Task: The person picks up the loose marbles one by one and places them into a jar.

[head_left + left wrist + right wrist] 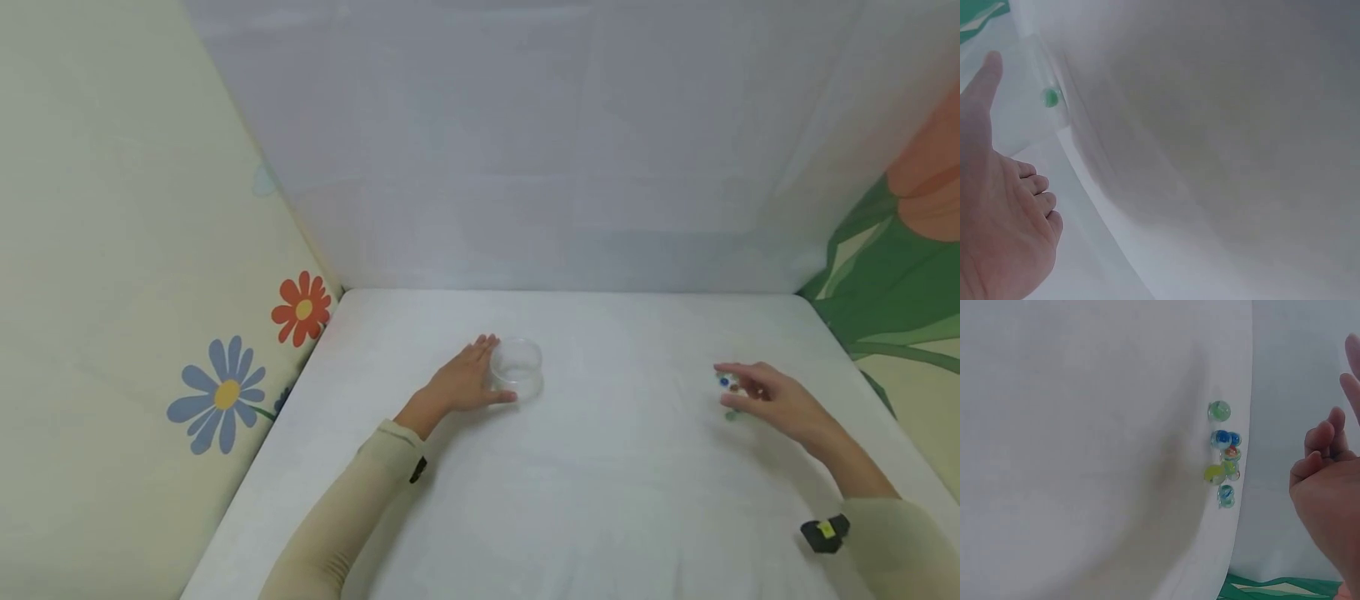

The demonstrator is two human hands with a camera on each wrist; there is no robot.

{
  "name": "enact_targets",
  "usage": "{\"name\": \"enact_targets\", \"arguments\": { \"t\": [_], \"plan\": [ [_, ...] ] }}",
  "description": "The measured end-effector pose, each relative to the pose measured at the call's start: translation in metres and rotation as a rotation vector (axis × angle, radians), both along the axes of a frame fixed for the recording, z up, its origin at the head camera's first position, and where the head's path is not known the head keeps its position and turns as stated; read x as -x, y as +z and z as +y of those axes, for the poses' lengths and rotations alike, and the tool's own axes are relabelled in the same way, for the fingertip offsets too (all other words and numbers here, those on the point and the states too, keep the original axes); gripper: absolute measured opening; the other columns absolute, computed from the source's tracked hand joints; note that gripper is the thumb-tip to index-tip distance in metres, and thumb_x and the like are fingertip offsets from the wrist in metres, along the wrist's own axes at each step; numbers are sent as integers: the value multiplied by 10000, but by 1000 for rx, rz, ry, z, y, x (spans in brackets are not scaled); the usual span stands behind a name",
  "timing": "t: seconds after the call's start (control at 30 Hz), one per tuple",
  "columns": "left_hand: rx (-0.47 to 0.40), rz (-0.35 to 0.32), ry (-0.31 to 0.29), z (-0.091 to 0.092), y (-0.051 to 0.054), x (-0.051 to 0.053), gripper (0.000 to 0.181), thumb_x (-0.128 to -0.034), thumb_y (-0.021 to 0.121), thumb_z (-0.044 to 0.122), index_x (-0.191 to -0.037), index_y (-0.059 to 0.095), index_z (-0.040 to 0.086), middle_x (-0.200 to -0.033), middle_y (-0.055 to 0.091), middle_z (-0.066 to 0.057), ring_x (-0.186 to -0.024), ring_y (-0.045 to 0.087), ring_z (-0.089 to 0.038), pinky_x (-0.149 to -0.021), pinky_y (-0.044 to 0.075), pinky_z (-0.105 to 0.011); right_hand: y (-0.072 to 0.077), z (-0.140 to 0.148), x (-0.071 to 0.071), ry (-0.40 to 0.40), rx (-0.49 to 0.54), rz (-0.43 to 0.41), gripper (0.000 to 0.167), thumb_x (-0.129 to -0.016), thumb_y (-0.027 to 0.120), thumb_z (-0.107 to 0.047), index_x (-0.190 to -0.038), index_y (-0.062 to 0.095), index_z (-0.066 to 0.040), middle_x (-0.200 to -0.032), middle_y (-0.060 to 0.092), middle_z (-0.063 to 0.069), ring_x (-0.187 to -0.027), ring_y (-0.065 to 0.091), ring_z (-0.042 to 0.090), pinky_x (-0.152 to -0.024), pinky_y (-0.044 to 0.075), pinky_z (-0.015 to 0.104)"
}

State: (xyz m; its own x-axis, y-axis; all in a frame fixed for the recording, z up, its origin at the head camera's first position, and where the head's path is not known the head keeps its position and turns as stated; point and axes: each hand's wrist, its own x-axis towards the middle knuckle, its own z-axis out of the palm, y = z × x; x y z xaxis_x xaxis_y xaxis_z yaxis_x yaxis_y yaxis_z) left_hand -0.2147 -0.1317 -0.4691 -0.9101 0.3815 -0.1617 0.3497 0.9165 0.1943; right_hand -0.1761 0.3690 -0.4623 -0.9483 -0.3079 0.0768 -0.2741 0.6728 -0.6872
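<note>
A clear round container (517, 367) stands on the white table left of centre. In the left wrist view a green marble (1050, 98) shows at its base. My left hand (472, 379) lies along the container's left side, thumb and straight fingers spread around it; firm contact cannot be told. At the right, a cluster of several glass marbles (1221, 440) lies on the cloth, in green, blue, yellow and orange-red. My right hand (776, 404) hovers by these marbles, thumb and index finger apart, the other fingers curled in. No marble shows in its grasp.
White cloth covers the table (600, 500), with a white backdrop (562, 167) behind it. A flower-patterned wall (112, 250) borders the left side, and green leaves (900, 292) are printed on the right one.
</note>
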Motion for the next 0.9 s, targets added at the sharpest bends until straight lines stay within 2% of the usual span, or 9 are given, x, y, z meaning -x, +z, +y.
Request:
{"name": "enact_targets", "arguments": {
  "t": [0.5, 0.73, 0.9],
  "plan": [
    [-3, 2, -13, -3, -3, 2, 1143, -883, 562, 753, -1625, 77, 31, -1698, 86, -132, -1571, 58, -256, -1279, 98, -358, -20, 40, -7, -87, -54, -116, 634, -987, 675, -363, -1483, 481, -19, -1064, 451, 95, -871, 383, 105, -617, 394, 240],
    [-9, -7, -1, -5, -6, 2, 1139, -881, 568, 752, -1629, 74, 49, -1699, 87, -117, -1571, 58, -246, -1279, 82, -349, -28, 51, -5, -72, -36, -126, 594, -988, 680, -326, -1467, 503, -22, -1063, 454, 75, -871, 381, 82, -637, 387, 234],
    [-6, -11, -6, -5, -4, 2, 1134, -887, 559, 750, -1629, 62, 52, -1700, 74, -114, -1571, 50, -246, -1279, 73, -347, -33, 55, -3, -68, -75, -187, 634, -984, 675, -379, -1480, 490, -30, -1201, 492, 143, -954, 403, 87, -721, 404, 200]
  ]
}}
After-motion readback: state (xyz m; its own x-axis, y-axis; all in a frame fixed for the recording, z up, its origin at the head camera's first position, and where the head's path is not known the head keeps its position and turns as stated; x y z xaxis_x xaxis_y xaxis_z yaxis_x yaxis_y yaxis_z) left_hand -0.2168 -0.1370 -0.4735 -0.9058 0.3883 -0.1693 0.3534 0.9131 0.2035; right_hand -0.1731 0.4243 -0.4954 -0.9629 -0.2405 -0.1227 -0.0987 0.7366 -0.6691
